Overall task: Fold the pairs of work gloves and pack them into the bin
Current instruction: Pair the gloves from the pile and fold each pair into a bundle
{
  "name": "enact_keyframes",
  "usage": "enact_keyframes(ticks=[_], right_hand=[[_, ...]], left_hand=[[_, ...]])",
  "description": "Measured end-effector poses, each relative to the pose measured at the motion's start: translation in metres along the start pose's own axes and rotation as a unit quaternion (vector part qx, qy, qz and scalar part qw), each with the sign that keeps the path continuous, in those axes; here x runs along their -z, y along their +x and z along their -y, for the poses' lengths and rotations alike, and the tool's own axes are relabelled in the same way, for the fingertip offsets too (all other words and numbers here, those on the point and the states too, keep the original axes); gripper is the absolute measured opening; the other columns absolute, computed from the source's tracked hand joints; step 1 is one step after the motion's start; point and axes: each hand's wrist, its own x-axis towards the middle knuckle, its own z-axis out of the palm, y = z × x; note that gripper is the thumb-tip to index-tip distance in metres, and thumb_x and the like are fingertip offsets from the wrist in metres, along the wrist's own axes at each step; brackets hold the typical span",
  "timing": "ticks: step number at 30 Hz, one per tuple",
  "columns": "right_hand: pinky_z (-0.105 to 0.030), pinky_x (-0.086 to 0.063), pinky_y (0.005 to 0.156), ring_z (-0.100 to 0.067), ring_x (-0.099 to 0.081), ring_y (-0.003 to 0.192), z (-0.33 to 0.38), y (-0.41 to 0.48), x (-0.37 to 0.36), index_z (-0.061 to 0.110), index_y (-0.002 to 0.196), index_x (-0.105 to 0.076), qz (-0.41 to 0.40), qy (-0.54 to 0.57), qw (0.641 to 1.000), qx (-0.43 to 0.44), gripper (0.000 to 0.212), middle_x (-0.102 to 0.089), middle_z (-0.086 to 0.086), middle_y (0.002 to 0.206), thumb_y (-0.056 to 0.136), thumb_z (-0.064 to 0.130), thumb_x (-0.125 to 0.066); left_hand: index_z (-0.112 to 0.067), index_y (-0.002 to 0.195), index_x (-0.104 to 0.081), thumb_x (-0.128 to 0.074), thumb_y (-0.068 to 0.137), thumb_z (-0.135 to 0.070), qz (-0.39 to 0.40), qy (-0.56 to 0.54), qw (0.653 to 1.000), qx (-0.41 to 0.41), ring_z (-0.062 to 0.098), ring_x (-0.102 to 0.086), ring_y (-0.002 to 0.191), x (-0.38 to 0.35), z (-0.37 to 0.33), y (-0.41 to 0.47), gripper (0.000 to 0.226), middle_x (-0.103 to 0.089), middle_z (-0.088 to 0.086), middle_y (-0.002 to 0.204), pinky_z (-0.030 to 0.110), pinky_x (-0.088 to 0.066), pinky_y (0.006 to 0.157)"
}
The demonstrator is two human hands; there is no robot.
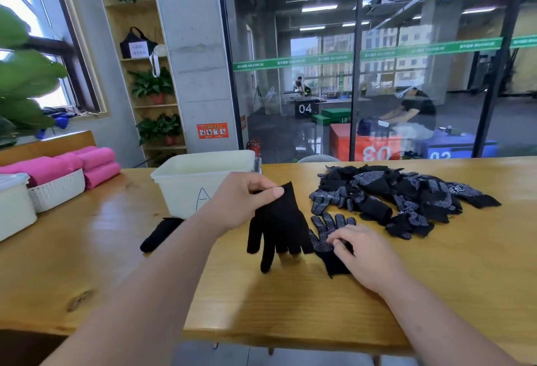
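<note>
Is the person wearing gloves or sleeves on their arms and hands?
No. The left hand and the right hand are both bare, with no gloves, rings or watch showing. The forearms are bare too; no sleeves come into view.

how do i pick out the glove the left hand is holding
On the wooden table, just right of the white bin, the left hand pinches a glove by its cuff, fingers hanging down. Unlike the dotted gloves to its right, it shows plain black.

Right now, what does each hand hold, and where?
Left hand pinches the black glove by its cuff; right hand touches the dotted glove, grip unclear.
</note>
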Motion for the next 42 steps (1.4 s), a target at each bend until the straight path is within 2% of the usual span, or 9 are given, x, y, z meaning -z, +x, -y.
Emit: enact_keyframes(ticks=[6, 9, 15, 18, 23, 27, 30, 34, 42], right_hand=[[-0.023, -0.046, 0.092, 0.002, -0.053, 0.109, -0.001, 0.001, 0.0, 0.044, 0.112, -0.07, 0.0, 0.003, 1.0, -0.004, 0.018, -0.062, 0.029, 0.107, 0.105, 0.04, -0.054], [-0.021, -0.045, 0.089, 0.003, -0.053, 0.108, -0.001, 0.001, -0.001, 0.045, 0.111, -0.07, 0.002, 0.008, 1.0, -0.008, 0.017, -0.062, 0.03, 0.105, 0.104, 0.041, -0.054], [-0.026, -0.05, 0.09, 0.002, -0.054, 0.107, -0.002, 0.002, -0.002, 0.044, 0.107, -0.071, -0.004, 0.022, 1.0, -0.008, 0.015, -0.064, 0.029, 0.104, 0.104, 0.04, -0.057], [-0.027, -0.051, 0.09, 0.002, -0.054, 0.106, -0.003, 0.002, -0.002, 0.044, 0.106, -0.072, -0.002, 0.021, 1.0, -0.006, 0.014, -0.065, 0.029, 0.103, 0.102, 0.04, -0.058], [-0.029, -0.051, 0.09, 0.001, -0.054, 0.105, -0.005, 0.002, -0.005, 0.043, 0.1, -0.073, -0.007, 0.03, 0.999, -0.014, 0.012, -0.064, 0.029, 0.1, 0.097, 0.041, -0.062], [-0.025, -0.045, 0.099, 0.0, -0.056, 0.106, -0.007, 0.003, -0.005, 0.042, 0.098, -0.075, -0.031, 0.04, 0.999, -0.003, 0.012, -0.065, 0.029, 0.102, 0.095, 0.039, -0.063], [-0.026, -0.044, 0.099, 0.001, -0.053, 0.111, -0.006, 0.003, -0.003, 0.042, 0.103, -0.075, -0.021, 0.038, 0.999, -0.008, 0.013, -0.064, 0.029, 0.109, 0.097, 0.04, -0.064], [-0.028, -0.045, 0.096, 0.0, -0.049, 0.114, -0.003, 0.004, -0.004, 0.043, 0.109, -0.075, 0.008, 0.009, 1.0, -0.014, 0.022, -0.062, 0.029, 0.115, 0.099, 0.052, -0.058], [-0.032, -0.047, 0.097, -0.004, -0.05, 0.112, -0.005, 0.007, -0.005, 0.041, 0.113, -0.076, -0.002, 0.013, 0.999, -0.047, 0.033, -0.065, 0.025, 0.116, 0.1, 0.057, -0.05]], left_hand=[[-0.022, 0.103, -0.081, -0.074, 0.099, -0.031, 0.043, 0.014, 0.998, 0.037, 0.009, -0.076, 0.097, 0.022, -0.012, 0.009, 0.012, -0.081, -0.008, 0.098, 0.034, -0.059, 0.094], [-0.029, 0.098, -0.081, -0.077, 0.096, -0.033, -0.011, 0.046, 0.999, 0.021, 0.003, -0.073, 0.097, 0.023, -0.009, 0.017, 0.005, -0.079, -0.014, 0.095, 0.04, -0.058, 0.1], [-0.038, 0.1, -0.074, -0.076, 0.097, -0.036, -0.171, 0.136, 0.972, -0.091, -0.008, -0.064, 0.094, 0.015, -0.016, 0.021, 0.004, -0.073, -0.022, 0.093, 0.017, -0.049, 0.085], [-0.037, 0.099, -0.073, -0.076, 0.096, -0.037, -0.107, 0.217, 0.959, -0.146, 0.003, -0.062, 0.092, -0.007, 0.006, 0.01, 0.004, -0.066, -0.017, 0.096, 0.031, -0.054, 0.084], [-0.038, 0.102, -0.068, -0.058, 0.096, -0.068, 0.117, 0.335, 0.934, -0.042, 0.005, -0.056, 0.097, -0.06, 0.066, -0.027, 0.032, -0.057, -0.02, 0.106, 0.042, -0.055, 0.087], [-0.04, 0.127, -0.063, -0.043, 0.105, -0.064, 0.047, 0.34, 0.939, -0.004, 0.007, -0.05, 0.121, -0.081, 0.069, -0.038, 0.038, -0.053, -0.02, 0.13, 0.035, -0.052, 0.098], [-0.034, 0.147, -0.053, -0.033, 0.107, -0.065, 0.071, 0.391, 0.917, 0.04, 0.017, -0.042, 0.138, -0.095, 0.068, -0.035, 0.054, -0.048, -0.01, 0.15, 0.041, -0.046, 0.109], [-0.029, 0.155, -0.046, -0.022, 0.107, -0.068, 0.1, 0.382, 0.917, 0.055, 0.022, -0.04, 0.147, -0.104, 0.069, -0.022, 0.067, -0.043, -0.003, 0.161, 0.044, -0.039, 0.119], [-0.027, 0.165, -0.032, -0.019, 0.107, -0.068, 0.129, 0.326, 0.933, 0.076, 0.019, -0.008, 0.163, -0.111, 0.104, 0.026, 0.072, -0.018, -0.001, 0.176, 0.048, -0.01, 0.132]])
